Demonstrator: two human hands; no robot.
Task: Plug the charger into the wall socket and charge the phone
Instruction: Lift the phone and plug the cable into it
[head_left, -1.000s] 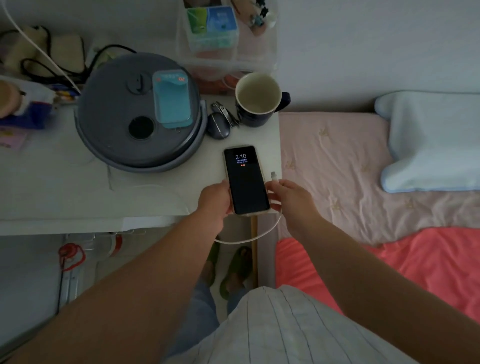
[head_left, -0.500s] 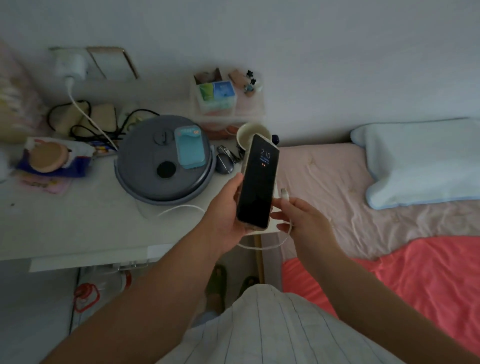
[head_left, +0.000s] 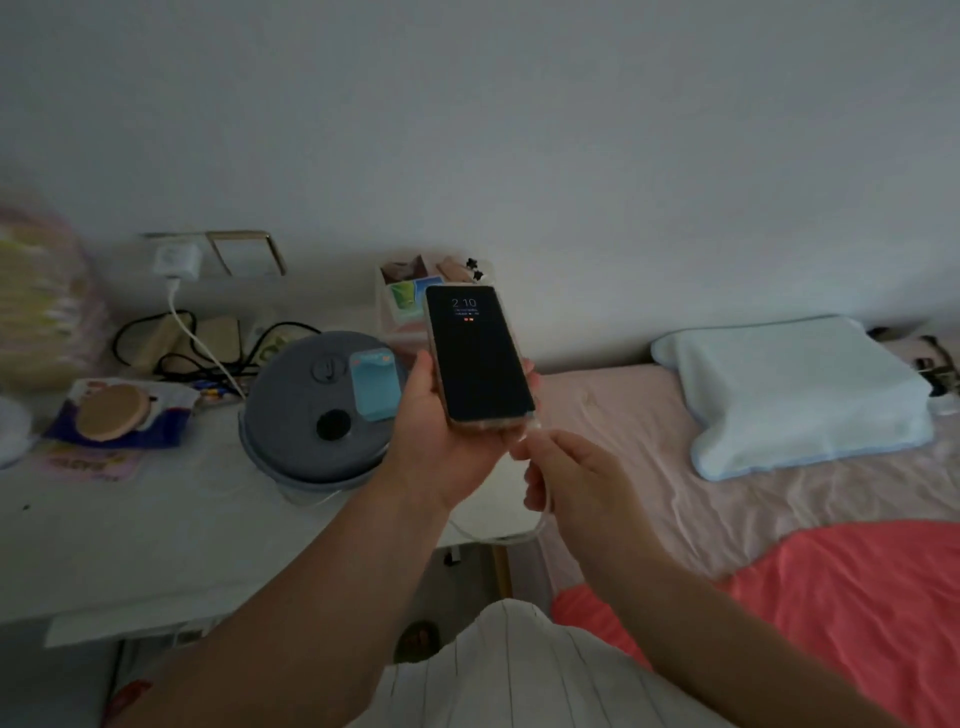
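Observation:
My left hand (head_left: 441, 441) holds the black phone (head_left: 478, 358) upright above the table edge, its screen lit and showing 2:10. My right hand (head_left: 571, 478) pinches the white cable's plug end (head_left: 535, 428) right at the phone's bottom edge; whether the plug is seated I cannot tell. The white cable (head_left: 540, 525) loops down under my right hand and runs back over the table. The white charger (head_left: 176, 260) sits in the wall socket (head_left: 208, 254) at the back left, its cord (head_left: 202, 343) trailing down to the table.
On the white table (head_left: 130, 545) stand a round grey appliance (head_left: 317, 410) with a teal card on top, a clear organiser box (head_left: 410, 301), black cables and a tissue pack (head_left: 119, 415). A bed (head_left: 649, 467) with a pale blue pillow (head_left: 789, 395) and red blanket (head_left: 857, 597) lies to the right.
My left hand lifted the phone off the table and raised it upright. My right hand brought the cable's plug up to the phone's bottom edge. The view tilted upward.

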